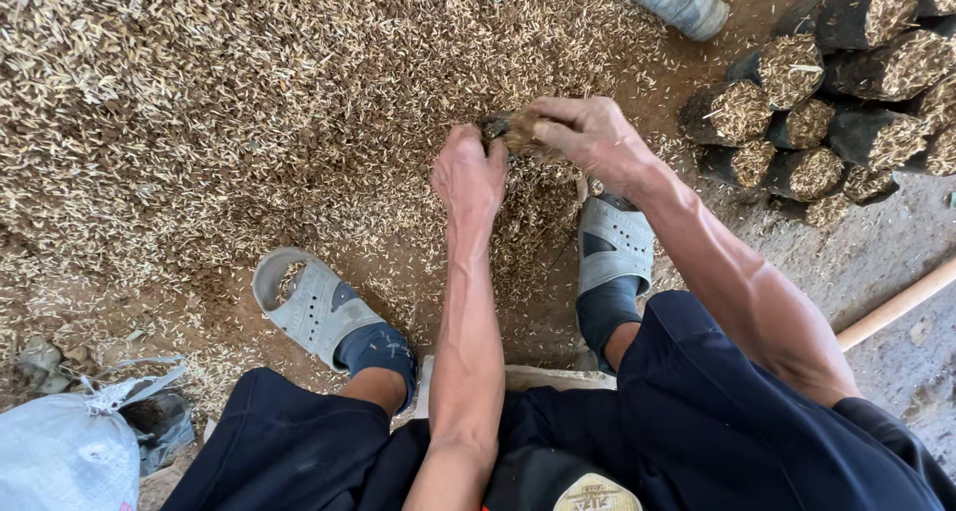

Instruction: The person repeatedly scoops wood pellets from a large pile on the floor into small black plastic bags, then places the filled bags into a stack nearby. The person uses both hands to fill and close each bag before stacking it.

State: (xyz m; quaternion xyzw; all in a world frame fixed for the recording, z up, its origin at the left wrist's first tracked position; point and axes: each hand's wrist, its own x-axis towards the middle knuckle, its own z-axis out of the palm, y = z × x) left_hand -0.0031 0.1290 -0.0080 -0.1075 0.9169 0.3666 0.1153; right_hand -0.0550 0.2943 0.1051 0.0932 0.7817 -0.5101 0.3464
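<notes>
Dark trousers point(697, 421) are filling the near edge as the person is squatting over the husk-strewn floor point(199, 123). Both hands, left hand point(468, 177) and right hand point(588, 132), are clamping their fingers on 1 small black bag point(513, 130) of husk mix between them; it looks light, soft and crumbly, best gripped around its sides.

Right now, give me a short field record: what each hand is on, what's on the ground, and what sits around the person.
left hand: gripping the near edge of a small dark bag
right hand: closed over the same bag, husks at its mouth
ground: loose husk pile spread ahead of both feet
filled bags: stacked on their sides, to the right
wooden handle: lying at right edge
grey sack: lower left
sandals: grey, on both feet
</notes>
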